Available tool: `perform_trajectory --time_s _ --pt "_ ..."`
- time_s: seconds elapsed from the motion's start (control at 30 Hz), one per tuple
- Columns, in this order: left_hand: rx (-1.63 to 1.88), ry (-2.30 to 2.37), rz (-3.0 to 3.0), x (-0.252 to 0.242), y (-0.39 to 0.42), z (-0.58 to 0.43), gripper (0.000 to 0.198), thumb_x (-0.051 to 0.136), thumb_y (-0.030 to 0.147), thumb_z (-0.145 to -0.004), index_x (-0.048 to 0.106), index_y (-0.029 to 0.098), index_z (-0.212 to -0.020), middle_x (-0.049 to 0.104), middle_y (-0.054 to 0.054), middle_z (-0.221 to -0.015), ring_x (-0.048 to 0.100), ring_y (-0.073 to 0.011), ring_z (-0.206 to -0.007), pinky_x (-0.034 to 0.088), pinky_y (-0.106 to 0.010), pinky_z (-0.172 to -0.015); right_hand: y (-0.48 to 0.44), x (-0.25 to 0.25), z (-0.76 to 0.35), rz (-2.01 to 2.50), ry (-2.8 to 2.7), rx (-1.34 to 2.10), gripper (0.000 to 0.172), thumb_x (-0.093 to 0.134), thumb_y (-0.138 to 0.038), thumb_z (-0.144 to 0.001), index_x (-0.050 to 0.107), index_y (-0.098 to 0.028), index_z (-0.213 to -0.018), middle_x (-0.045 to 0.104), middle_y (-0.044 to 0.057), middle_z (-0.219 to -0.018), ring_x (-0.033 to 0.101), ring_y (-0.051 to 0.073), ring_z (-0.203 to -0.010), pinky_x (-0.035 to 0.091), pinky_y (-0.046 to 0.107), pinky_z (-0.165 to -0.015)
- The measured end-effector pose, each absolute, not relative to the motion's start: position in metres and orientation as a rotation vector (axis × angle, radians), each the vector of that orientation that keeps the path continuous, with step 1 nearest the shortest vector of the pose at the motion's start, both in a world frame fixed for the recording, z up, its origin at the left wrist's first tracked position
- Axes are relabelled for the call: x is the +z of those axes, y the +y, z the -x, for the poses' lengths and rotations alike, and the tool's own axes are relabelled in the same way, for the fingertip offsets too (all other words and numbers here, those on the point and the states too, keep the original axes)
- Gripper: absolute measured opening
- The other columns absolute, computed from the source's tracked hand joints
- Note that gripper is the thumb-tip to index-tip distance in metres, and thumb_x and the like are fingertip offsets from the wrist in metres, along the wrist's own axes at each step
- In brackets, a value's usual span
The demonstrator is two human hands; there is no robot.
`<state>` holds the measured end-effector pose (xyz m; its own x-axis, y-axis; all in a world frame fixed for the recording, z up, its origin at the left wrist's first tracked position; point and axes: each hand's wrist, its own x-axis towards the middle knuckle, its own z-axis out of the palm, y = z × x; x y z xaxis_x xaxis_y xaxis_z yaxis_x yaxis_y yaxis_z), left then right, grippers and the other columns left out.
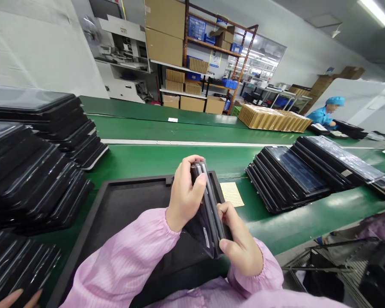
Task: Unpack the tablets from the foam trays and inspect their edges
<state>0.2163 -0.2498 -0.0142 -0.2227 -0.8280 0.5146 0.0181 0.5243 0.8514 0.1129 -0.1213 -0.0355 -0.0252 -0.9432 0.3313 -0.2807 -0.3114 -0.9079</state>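
Item under inspection: a small sheaf of thin dark panels [209, 214], held edge-up and tilted just above the black tray [115, 209] at the near side of the green worktop [147, 160]. The left hand [186, 194] is closed over the upper end, with the fingers curled across the top edge and the thumb on the near face. The right hand [240, 246] grips the lower end, thumb pressed along the edge. At least two edges show; the exact count cannot be told. The sheaf is judged light, stiff and flat, with glossy faces that look slippery and liable to scratch or crack. It is best taken by edges and corners, both ends supported, faces left untouched. A pale perforated card [232, 194] lies on the worktop just beside the tray. One shingled stack [35, 171] of similar film-wrapped panels stands to the left, a second stack [291, 175] to the right. Further off are a row of brown cartons [272, 117], a co-worker in blue [324, 114] and metal shelving [218, 51] loaded with boxes by the wall, under strip lighting. Another person's fingertips [16, 296] show at the bottom left corner
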Motion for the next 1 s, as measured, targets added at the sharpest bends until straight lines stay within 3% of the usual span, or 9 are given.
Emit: perform_trajectory --time_s 0.13,0.3,0.53,0.73,1.0 --pt "-0.898 -1.678 -0.758 -0.009 -0.249 -0.215 0.031 0.047 0.039 -0.081 0.057 0.022 -0.105 0.068 -0.008 -0.106 0.064 -0.0269 -0.102 0.048 -0.048 -0.096 -0.122 -0.045 -0.106 1.413 1.299 -1.474 0.026 0.049 -0.027 -0.073 0.047 -0.024 -0.099 0.047 -0.002 -0.081 0.046 0.017 -0.070 0.038 0.029 -0.066" --pt "-0.926 -1.702 -0.783 -0.006 -0.255 -0.210 0.033 0.052 0.044 -0.079 0.060 0.022 -0.102 0.070 -0.007 -0.103 0.064 -0.0282 -0.102 0.048 -0.049 -0.098 -0.129 -0.051 -0.099 1.191 1.187 -1.527 0.050 0.053 -0.031 -0.077 0.052 -0.023 -0.126 0.064 0.002 -0.096 0.061 0.022 -0.088 0.045 0.034 -0.081" --pt "-0.973 -1.697 -0.779 -0.007 -0.258 -0.203 0.032 0.055 0.045 -0.076 0.061 0.023 -0.098 0.070 -0.006 -0.099 0.064 -0.0283 -0.099 0.047 -0.050 -0.098 -0.137 -0.044 -0.087 1.199 1.011 -1.497 0.037 0.057 -0.036 -0.085 0.063 -0.022 -0.119 0.070 0.007 -0.120 0.064 0.028 -0.113 0.045 0.040 -0.099" --pt "-0.960 -1.657 -0.776 -0.012 -0.258 -0.197 0.027 0.054 0.044 -0.076 0.061 0.024 -0.094 0.068 -0.005 -0.095 0.063 -0.0276 -0.097 0.045 -0.050 -0.098 -0.140 -0.051 -0.082 1.143 0.974 -1.452 0.045 0.062 -0.046 -0.085 0.060 -0.021 -0.122 0.072 0.006 -0.108 0.067 0.025 -0.099 0.048 0.036 -0.089" --pt "-0.924 -1.598 -0.818 -0.023 -0.259 -0.201 0.025 0.056 0.043 -0.076 0.060 0.025 -0.093 0.066 -0.003 -0.089 0.061 -0.0248 -0.087 0.049 -0.043 -0.086 -0.142 -0.046 -0.094 1.193 1.078 -1.456 0.038 0.059 -0.057 -0.089 0.055 -0.021 -0.102 0.059 0.001 -0.087 0.055 0.018 -0.078 0.044 0.030 -0.075"
